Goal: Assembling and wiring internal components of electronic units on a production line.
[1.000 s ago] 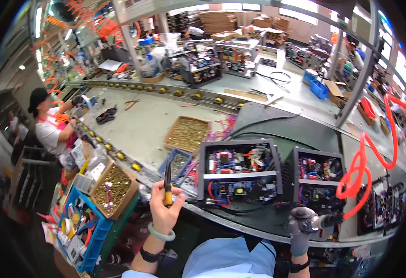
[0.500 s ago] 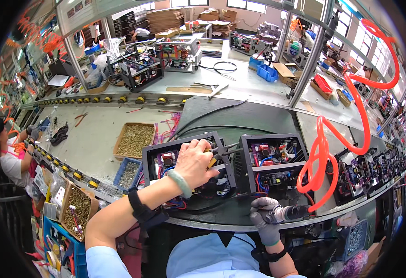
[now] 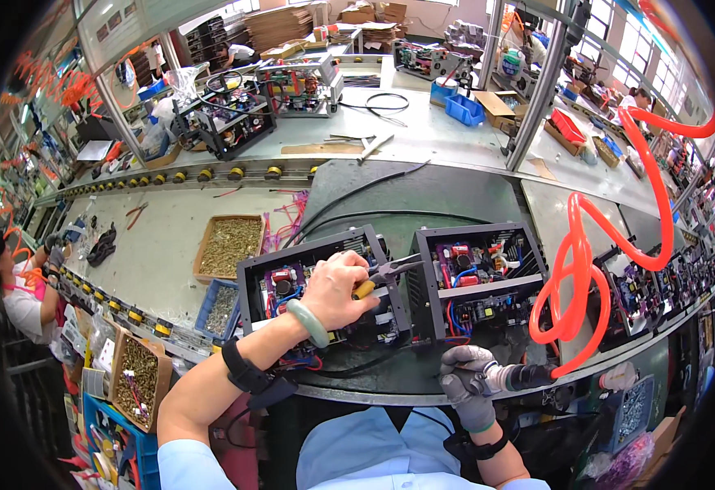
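Note:
My bare left hand (image 3: 337, 291), a green bangle on its wrist, is closed around yellow-handled pliers (image 3: 392, 269). It hovers over the left black metal chassis (image 3: 246, 296), hiding part of its wiring and circuit boards. The pliers' jaws reach toward the right black chassis (image 3: 488, 291), whose boards, red parts and blue wires show in two compartments. Near the bench's front edge, my gloved right hand (image 3: 467, 387) grips an air tool (image 3: 506, 377). A red coiled air hose (image 3: 570, 278) is joined to its dark end.
Left of the chassis stand a cardboard tray of brass-coloured small parts (image 3: 229, 245) and a blue bin of screws (image 3: 220, 308). Black cables (image 3: 390, 214) lie behind. More chassis (image 3: 659, 290) line the right side. A co-worker (image 3: 27, 286) works at far left, beyond a roller track (image 3: 117, 306).
The view has shifted slightly, and the hose's loops have swung a little. Both hands keep their holds in nearly the same places.

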`<state>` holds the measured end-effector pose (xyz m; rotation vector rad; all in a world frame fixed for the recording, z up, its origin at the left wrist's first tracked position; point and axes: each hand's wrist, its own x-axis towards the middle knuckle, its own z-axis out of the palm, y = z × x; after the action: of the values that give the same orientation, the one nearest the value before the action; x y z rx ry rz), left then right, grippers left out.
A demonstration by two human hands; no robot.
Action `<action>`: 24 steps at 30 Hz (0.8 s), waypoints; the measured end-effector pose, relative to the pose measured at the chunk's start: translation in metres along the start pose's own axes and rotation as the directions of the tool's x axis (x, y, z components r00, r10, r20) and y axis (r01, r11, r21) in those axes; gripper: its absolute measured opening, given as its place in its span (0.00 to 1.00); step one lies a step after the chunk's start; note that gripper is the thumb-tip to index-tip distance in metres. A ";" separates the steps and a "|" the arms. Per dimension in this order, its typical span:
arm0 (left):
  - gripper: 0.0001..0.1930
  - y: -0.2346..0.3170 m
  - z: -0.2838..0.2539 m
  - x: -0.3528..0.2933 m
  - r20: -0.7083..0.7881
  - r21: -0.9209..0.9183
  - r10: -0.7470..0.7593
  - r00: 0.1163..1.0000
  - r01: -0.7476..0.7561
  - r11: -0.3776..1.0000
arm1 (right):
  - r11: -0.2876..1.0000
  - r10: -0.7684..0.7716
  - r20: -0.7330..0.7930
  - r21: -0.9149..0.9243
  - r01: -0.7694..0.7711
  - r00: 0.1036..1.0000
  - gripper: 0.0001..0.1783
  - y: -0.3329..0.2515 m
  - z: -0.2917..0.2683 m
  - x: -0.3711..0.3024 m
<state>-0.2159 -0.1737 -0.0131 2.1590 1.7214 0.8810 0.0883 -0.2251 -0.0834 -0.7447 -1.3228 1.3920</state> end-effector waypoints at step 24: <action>0.25 0.022 0.022 0.017 -0.092 0.237 -0.197 0.976 0.214 0.948 | 0.974 0.164 0.001 -0.162 -0.162 0.986 0.27 -0.018 -0.011 -0.001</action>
<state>-0.1832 -0.1596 -0.0138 2.0612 2.1447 0.7259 0.1037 -0.2252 -0.0687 -0.9722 -1.4235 1.4323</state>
